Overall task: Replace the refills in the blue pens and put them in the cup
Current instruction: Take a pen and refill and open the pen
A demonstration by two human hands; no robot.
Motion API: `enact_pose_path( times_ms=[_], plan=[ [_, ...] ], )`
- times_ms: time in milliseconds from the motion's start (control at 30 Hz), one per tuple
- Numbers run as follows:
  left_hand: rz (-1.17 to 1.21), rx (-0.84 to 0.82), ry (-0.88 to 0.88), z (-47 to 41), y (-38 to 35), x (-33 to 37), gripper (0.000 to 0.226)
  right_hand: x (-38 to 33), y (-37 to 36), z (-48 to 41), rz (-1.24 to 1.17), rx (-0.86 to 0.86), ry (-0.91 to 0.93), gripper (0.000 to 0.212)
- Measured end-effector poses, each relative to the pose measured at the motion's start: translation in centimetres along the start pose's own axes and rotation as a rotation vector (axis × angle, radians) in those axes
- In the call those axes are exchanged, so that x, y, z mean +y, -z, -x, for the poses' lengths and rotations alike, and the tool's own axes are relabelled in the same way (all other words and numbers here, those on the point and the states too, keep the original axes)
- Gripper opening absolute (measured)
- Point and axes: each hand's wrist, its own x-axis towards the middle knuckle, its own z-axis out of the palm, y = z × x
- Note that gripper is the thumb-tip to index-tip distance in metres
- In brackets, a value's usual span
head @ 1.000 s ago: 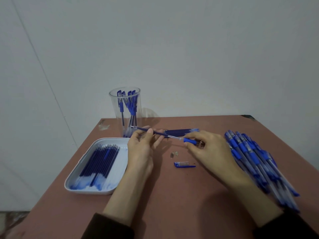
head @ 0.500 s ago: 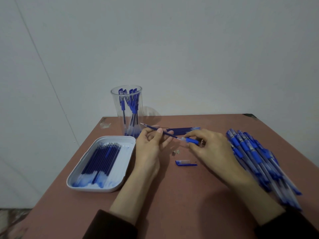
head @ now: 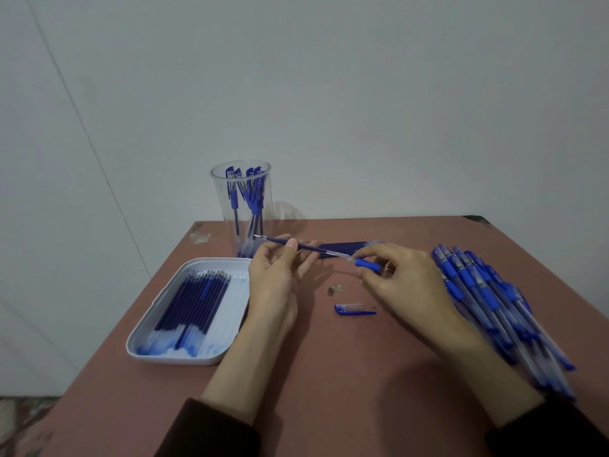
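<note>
My left hand (head: 278, 275) pinches a thin blue refill (head: 296, 245) that sticks out leftward from a pen barrel (head: 367, 263). My right hand (head: 405, 282) grips that barrel at its blue rubber grip. A clear plastic cup (head: 242, 209) with several blue pens stands at the back left of the table. A white tray (head: 188, 354) of blue refills lies to the left of my left hand. A big pile of blue pens (head: 487, 301) lies on the right. A blue pen cap (head: 352, 310) and a small metal tip (head: 331, 290) lie between my hands.
A few loose refills (head: 342, 247) lie on the brown table (head: 329, 374) behind my hands. The table stands against a plain white wall; its left edge runs close to the tray.
The refill has come further out of the barrel as my left hand draws it leftward. The view has shifted slightly; the cup, tray and pile stay put.
</note>
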Motion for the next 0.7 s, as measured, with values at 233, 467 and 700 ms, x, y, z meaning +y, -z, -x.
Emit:
enact_pose_path(
  times_ms=[233, 467, 700],
  plan=[
    [-0.008, -0.005, 0.005, -0.16, 0.26, 0.06, 0.01, 0.11, -0.07, 0.04, -0.021, 0.003, 0.003, 0.018],
    [-0.03, 0.005, 0.011, -0.16, 0.33, 0.0, 0.009, 0.18, -0.01, 0.03, -0.039, 0.017, 0.018, 0.017],
    [-0.064, -0.087, 0.06, 0.4, -0.07, -0.65, 0.006, 0.11, -0.3, 0.14, -0.003, -0.013, 0.064, 0.014]
  ],
)
